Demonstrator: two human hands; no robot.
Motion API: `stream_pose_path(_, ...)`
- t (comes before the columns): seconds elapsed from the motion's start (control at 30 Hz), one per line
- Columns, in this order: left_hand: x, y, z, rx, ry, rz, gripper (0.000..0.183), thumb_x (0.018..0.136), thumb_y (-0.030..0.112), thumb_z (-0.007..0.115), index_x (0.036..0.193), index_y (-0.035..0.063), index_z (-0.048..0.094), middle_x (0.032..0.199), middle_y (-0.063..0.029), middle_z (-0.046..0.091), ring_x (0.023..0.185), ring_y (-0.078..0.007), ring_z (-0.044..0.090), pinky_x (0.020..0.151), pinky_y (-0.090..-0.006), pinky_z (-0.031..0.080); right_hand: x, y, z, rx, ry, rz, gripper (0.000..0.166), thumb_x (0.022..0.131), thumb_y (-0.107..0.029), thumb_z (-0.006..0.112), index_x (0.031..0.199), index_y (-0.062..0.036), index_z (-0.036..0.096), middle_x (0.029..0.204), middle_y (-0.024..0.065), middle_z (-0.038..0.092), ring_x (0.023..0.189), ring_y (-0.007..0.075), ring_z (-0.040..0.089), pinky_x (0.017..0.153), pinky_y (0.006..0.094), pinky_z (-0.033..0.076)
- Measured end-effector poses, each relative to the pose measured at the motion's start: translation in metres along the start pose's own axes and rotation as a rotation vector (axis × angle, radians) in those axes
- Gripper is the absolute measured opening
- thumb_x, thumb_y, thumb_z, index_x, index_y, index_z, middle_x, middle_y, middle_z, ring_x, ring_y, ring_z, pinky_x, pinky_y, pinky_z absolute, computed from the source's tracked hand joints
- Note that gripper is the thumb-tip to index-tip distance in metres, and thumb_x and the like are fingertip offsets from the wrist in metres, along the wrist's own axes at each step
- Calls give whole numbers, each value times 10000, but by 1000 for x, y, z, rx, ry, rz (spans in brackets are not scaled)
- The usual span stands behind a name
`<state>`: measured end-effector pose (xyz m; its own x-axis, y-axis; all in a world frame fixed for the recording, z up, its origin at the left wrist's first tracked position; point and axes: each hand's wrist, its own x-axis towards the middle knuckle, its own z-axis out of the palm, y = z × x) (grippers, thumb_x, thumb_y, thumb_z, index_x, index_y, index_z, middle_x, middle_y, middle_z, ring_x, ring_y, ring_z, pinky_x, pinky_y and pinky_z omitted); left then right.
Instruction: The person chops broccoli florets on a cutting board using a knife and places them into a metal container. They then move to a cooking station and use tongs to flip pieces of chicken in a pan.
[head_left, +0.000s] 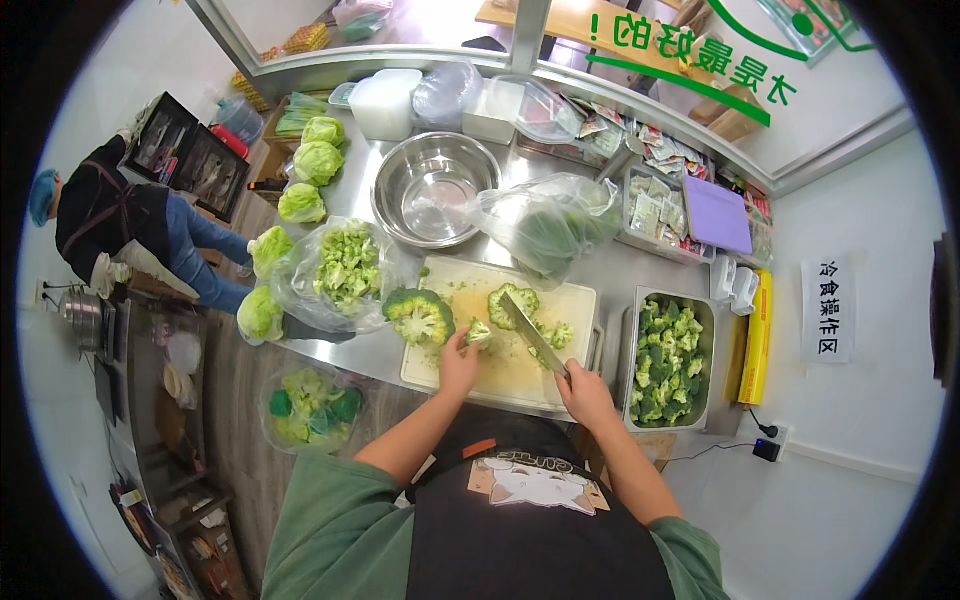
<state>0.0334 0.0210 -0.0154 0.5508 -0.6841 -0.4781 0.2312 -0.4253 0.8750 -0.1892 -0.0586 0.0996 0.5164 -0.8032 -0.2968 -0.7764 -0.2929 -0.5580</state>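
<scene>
My left hand holds a small broccoli floret over the white cutting board. A kitchen knife is gripped in my right hand, its blade pointing up and left. The blade's tip lies over a cut broccoli head, and small florets lie beside the blade. Another broccoli head, cut side up, rests at the board's left edge, close to my left hand. Green crumbs are scattered on the board.
Right of the board stands a steel pan of broccoli florets. A steel bowl and a plastic bag of green vegetables lie beyond it. Leftward are a bag of chopped pieces and several lettuces. A co-worker stands at far left.
</scene>
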Motion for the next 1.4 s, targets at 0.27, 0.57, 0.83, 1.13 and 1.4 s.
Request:
stream_pose_path(0.27,-22,9,0,255,-2,34,413,849,169,662,1211,11,543,991,-187,657,869,-236,672,733,-325,525,-7,-1,-12,88,-50,-13,259,896,-230,576,846,1,471,698,237,607,701,448,580,611,504,451)
stream_pose_path(0.57,-31,27,30,392,-18,122,412,789,194,732,1120,-18,608,908,-174,687,796,-235,685,702,-316,530,-43,4,2,68,-142,96,232,906,-216,550,882,7,488,720,261,611,713,474,579,651,537,458)
stream_pose_path(0.83,-27,23,32,393,-36,86,413,769,183,751,1102,-25,623,930,-189,684,841,-249,680,723,-325,527,-51,-15,6,30,-201,130,231,919,-208,517,922,19,470,746,282,611,722,481,583,667,545,459)
stream_pose_path(1.13,-19,3,20,373,-21,76,422,800,197,709,1162,2,617,1016,-177,679,958,-266,659,829,-340,503,-24,6,59,32,-153,106,248,929,-234,508,949,4,443,780,267,626,751,460,599,675,536,470)
stream_pose_path(1.4,-13,0,-7,435,-11,157,431,825,212,653,1212,33,588,1110,-205,618,1048,-339,594,879,-386,476,-30,15,31,35,-83,4,243,909,-230,557,898,-9,456,774,230,636,736,440,599,642,510,467)
